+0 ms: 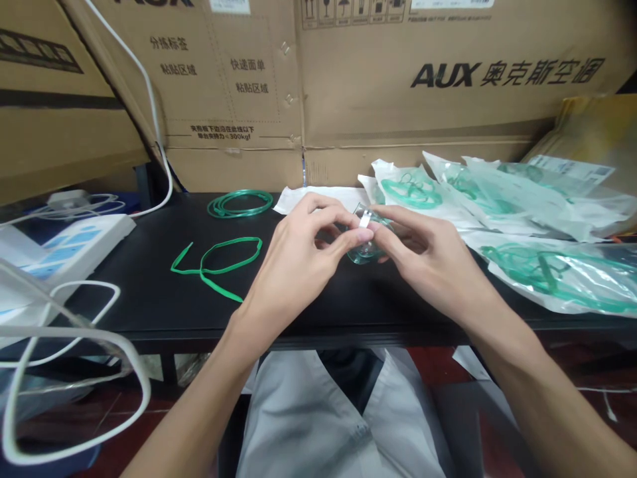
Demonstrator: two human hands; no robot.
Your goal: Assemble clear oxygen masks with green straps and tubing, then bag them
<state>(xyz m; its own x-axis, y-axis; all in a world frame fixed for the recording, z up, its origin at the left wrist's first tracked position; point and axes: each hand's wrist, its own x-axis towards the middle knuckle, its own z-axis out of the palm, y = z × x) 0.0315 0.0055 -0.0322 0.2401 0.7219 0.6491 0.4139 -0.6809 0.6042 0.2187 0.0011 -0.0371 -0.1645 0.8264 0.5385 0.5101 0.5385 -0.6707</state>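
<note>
Over the black table, both hands grip a small clear greenish oxygen mask (366, 253) between them. A shiny metal nose strip (365, 218) shows on its upper side. My left hand (309, 240) pinches the mask from the left, thumb and fingertips at the strip. From the right, my right hand (422, 240) holds it with its thumb close to the left thumb; some of its fingers are hidden behind the mask. A flat green elastic strap (231, 267) lies looped left of my left hand. Behind the strap rests a coil of green tubing (239, 204).
Several clear packets (557, 269) with green tubing lie on the right of the black table (164, 305). A white paper wrapper (291, 198) lies behind my hands. On the left are a white power strip (74, 249) and white cables (144, 385). Large cardboard boxes (358, 99) stand behind.
</note>
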